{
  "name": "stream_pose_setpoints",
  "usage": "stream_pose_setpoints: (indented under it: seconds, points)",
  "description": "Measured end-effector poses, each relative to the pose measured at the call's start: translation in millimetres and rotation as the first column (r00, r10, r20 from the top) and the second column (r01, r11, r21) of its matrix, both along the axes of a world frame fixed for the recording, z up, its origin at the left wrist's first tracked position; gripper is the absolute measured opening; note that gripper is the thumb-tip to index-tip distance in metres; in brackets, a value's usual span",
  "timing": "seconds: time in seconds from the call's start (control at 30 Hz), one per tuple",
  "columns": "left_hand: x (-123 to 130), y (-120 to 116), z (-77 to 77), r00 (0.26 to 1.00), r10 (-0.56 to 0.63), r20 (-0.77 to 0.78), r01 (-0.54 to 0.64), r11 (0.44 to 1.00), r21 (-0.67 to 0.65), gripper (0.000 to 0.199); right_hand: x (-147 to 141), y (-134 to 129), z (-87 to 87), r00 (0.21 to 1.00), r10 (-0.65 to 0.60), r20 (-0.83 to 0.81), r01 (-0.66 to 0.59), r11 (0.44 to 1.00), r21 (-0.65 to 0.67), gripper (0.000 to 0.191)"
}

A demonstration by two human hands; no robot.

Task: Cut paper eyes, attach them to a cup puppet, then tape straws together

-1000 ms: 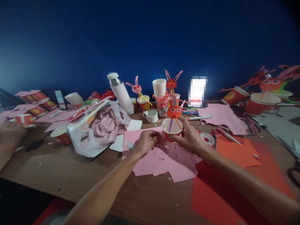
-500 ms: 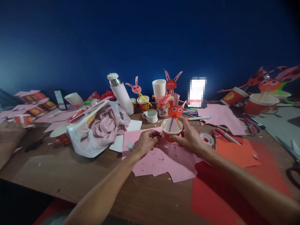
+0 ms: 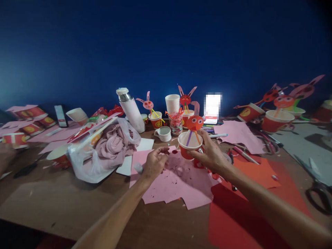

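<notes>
My right hand (image 3: 211,150) is closed around a red-and-white paper cup (image 3: 187,152), held upright over the pink sheet. Two straws, purple and orange, rise out of the cup to an orange-red paper face (image 3: 194,122) with white ringed eyes and a pinkish ear strip on top. To the left of the cup, my left hand (image 3: 156,162) hovers low over the pink paper sheet (image 3: 168,192), its index finger and thumb apart. Just past its fingertips is a small dark red oval (image 3: 174,151). Small dark scraps dot the sheet.
Behind stand a white flask (image 3: 131,112), a mug (image 3: 163,134), a cup stack (image 3: 172,102) and several finished rabbit cups. A plastic bag with cloth (image 3: 111,141) lies left. Right are orange paper (image 3: 255,173), red paper (image 3: 233,214) and scissors (image 3: 317,190). Another person's hand (image 3: 7,157) is far left.
My left hand has drawn back a little from the cup and its pinch has loosened. The dark red oval now shows beyond its fingers. My right hand still grips the cup; the view has shifted slightly.
</notes>
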State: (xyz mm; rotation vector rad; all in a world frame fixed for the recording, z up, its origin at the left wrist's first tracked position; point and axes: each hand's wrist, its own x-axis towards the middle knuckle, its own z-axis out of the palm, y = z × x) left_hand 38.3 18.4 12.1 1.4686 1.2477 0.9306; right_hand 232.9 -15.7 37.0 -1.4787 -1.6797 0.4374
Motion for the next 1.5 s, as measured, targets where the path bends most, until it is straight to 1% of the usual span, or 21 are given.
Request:
stream_pose_setpoints:
  seconds: [0.1, 0.2, 0.33, 0.43, 0.5, 0.6, 0.67, 0.73, 0.8, 0.97, 1.13, 1.23, 1.33, 1.4, 1.5]
  points:
    - [1.2, -6.6, 2.2, 1.000, -0.006, 0.019, 0.005, 0.999, 0.043, 0.026, 2.6, -3.2, 7.1, 0.999, -0.006, -0.038, 0.008, 0.999, 0.033, 0.057]
    - [3.2, -12.7, 0.6, 0.999, -0.020, 0.026, 0.019, 0.998, 0.067, 0.026, 6.1, -7.1, 11.9, 0.999, -0.014, -0.053, 0.016, 0.999, 0.040, 0.059]
    - [6.2, -16.7, -7.5, 0.999, -0.044, 0.023, 0.043, 0.998, 0.053, 0.025, 18.4, -15.7, 20.9, 0.999, -0.038, 0.011, 0.038, 0.999, 0.027, 0.065]
    - [8.5, -19.8, -11.7, 0.997, -0.069, -0.021, 0.069, 0.998, 0.011, 0.022, 32.9, -24.4, 29.7, 0.998, -0.062, -0.002, 0.062, 0.998, 0.025, 0.070]
    - [9.7, -22.3, -12.3, 0.995, -0.090, -0.047, 0.090, 0.996, -0.004, 0.020, 43.2, -29.6, 34.7, 0.996, -0.090, -0.025, 0.091, 0.995, 0.045, 0.068]
    - [11.6, -26.1, -12.2, 0.992, -0.121, -0.047, 0.121, 0.993, 0.005, 0.020, 56.1, -35.3, 38.3, 0.985, -0.165, -0.042, 0.168, 0.984, 0.068, 0.059]
    - [12.8, -28.5, -12.6, 0.988, -0.145, -0.048, 0.146, 0.989, 0.014, 0.019, 61.8, -38.4, 37.8, 0.982, -0.170, -0.079, 0.175, 0.983, 0.050, 0.052]
    - [13.8, -30.5, -13.4, 0.984, -0.169, -0.059, 0.171, 0.985, 0.023, 0.017, 65.3, -41.4, 35.5, 0.981, -0.147, -0.125, 0.151, 0.988, 0.028, 0.048]
    - [14.1, -32.0, -14.5, 0.979, -0.193, -0.068, 0.195, 0.980, 0.028, 0.018, 67.5, -44.2, 32.5, 0.981, -0.140, -0.135, 0.144, 0.989, 0.019, 0.049]
    - [11.1, -33.1, -18.1, 0.969, -0.224, -0.100, 0.228, 0.973, 0.036, 0.020, 73.6, -48.0, 24.8, 0.979, -0.184, -0.090, 0.186, 0.982, 0.015, 0.055]
    - [8.0, -32.0, -23.4, 0.956, -0.251, -0.152, 0.260, 0.965, 0.036, 0.025, 89.3, -51.1, 18.3, 0.971, -0.222, -0.087, 0.226, 0.973, 0.041, 0.057]
    - [7.4, -31.0, -26.8, 0.955, -0.253, -0.155, 0.260, 0.965, 0.027, 0.026, 105.2, -55.9, 17.1, 0.947, -0.319, -0.027, 0.320, 0.946, 0.045, 0.058]
    - [7.6, -30.5, -28.7, 0.954, -0.256, -0.156, 0.263, 0.964, 0.029, 0.025, 128.3, -61.7, 17.2, 0.897, -0.440, 0.041, 0.439, 0.898, 0.041, 0.059]
    - [7.9, -30.6, -28.1, 0.951, -0.263, -0.164, 0.272, 0.962, 0.036, 0.025, 149.8, -65.0, 16.7, 0.856, -0.511, 0.074, 0.506, 0.859, 0.075, 0.061]
    - [7.9, -31.6, -25.4, 0.945, -0.271, -0.185, 0.283, 0.958, 0.039, 0.025, 190.1, -69.2, 14.9, 0.801, -0.593, 0.077, 0.577, 0.801, 0.159, 0.059]
